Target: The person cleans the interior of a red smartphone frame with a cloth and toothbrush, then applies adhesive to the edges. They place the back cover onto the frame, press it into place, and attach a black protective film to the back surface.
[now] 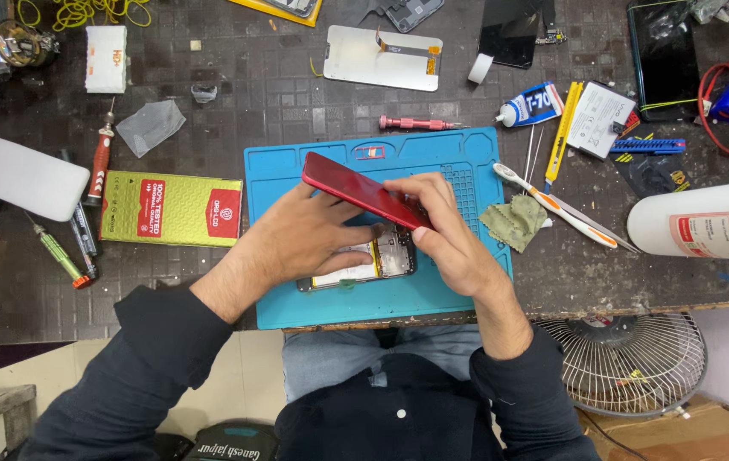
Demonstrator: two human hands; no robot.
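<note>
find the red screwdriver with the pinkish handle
In the head view, the pinkish screwdriver lies flat on the dark table just above the blue mat's top edge, below the white panel.

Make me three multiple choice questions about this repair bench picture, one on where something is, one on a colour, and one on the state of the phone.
1. Where does the opened phone lie?
A. on the blue mat
B. on the green box
C. on the floor fan

2. What colour is the back cover held by both hands?
A. white
B. red
C. yellow

3. How does that cover stand?
A. pressed flat on the phone
B. lying beside the mat
C. lifted and tilted above the phone

Answers: 1 A, the phone rests on the mat under the left hand. 2 B, the panel is glossy red. 3 C, the right hand and the left hold it raised at a slant, with the phone's insides showing beneath.
</note>
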